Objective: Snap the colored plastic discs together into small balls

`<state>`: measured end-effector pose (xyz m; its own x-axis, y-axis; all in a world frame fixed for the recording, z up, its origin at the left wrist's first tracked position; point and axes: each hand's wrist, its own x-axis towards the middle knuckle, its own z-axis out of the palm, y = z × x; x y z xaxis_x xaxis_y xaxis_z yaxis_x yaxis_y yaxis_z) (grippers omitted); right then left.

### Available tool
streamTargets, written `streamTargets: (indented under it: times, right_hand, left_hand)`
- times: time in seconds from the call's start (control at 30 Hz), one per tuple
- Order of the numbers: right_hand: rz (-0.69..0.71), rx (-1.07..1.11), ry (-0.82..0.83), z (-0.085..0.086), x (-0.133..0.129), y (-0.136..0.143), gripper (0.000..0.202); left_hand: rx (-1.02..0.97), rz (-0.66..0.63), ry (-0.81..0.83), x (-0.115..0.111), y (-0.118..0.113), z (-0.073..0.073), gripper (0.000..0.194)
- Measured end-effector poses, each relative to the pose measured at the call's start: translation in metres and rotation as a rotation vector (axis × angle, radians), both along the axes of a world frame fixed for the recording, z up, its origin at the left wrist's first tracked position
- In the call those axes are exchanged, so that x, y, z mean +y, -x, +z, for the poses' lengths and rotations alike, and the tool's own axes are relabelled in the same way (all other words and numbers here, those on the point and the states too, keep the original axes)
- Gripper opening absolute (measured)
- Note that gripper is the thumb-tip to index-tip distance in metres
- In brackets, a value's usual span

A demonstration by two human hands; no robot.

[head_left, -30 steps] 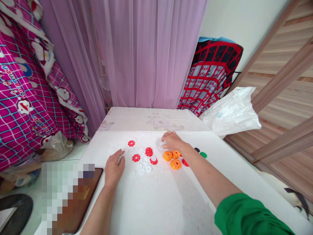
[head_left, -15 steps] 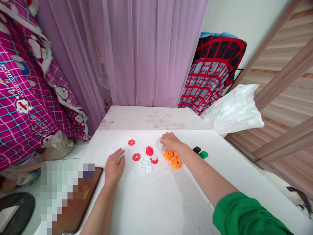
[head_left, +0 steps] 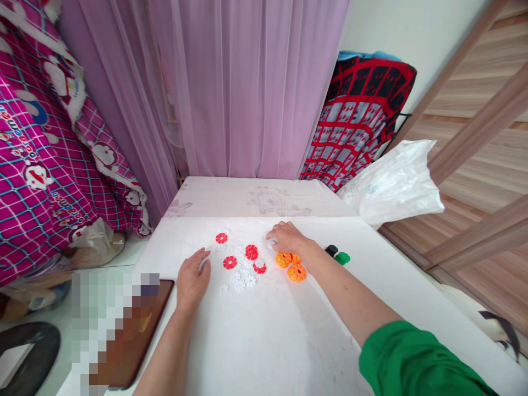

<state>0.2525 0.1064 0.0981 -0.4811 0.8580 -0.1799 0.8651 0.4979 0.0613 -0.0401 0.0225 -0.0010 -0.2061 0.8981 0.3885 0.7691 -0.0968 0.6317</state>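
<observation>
My right hand (head_left: 286,237) is closed with its fingertips on a white snowflake disc (head_left: 272,242), just beyond the orange discs. The stacked orange discs (head_left: 297,272) lie beneath and beside my right wrist. My left hand (head_left: 193,278) rests on the table at the left, its thumb apart from its curved fingers. Between the hands spreads a loose pile of white snowflake discs (head_left: 245,279). Several red discs (head_left: 230,262) lie on and around that pile, one partly covered by a white disc. Black discs (head_left: 331,251) and green discs (head_left: 342,258) sit right of my right forearm.
A white cloth covers the table (head_left: 256,335), with a floral strip at its far end. A brown flat case (head_left: 140,341), partly blurred out, lies at the left edge. On the right, a white plastic bag (head_left: 396,184) stands against the table. Purple curtains (head_left: 247,88) hang behind.
My right hand has shifted slightly left with the white disc at its fingertips. My left hand keeps its place. The whole view has moved a little.
</observation>
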Motion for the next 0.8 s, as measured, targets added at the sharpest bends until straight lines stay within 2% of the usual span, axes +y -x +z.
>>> streamTargets:
  times: [0.13,0.3,0.43,0.6,0.7,0.8]
  right_hand:
    - [0.009,-0.001,0.005,-0.003,0.001,0.000,0.030]
    - [-0.029,0.024,-0.012,0.006,-0.004,0.005,0.036]
    - [-0.050,0.108,-0.025,0.011,-0.028,0.020,0.032]
    - [-0.024,0.062,-0.012,0.002,-0.065,0.042,0.028]
    - [-0.050,0.040,-0.018,-0.004,-0.075,0.050,0.028]
    - [-0.148,0.090,0.014,-0.005,-0.077,0.053,0.032]
  left_hand:
    - [0.010,-0.006,0.012,-0.001,-0.001,0.002,0.033]
    - [0.013,-0.006,0.014,-0.001,0.000,0.001,0.033]
    - [0.010,-0.007,0.012,-0.001,0.000,0.001,0.033]
    - [0.002,-0.009,0.009,-0.001,-0.001,0.002,0.033]
    - [-0.002,-0.009,0.002,-0.001,0.000,0.000,0.032]
    - [0.005,-0.009,0.007,0.000,0.001,-0.001,0.033]
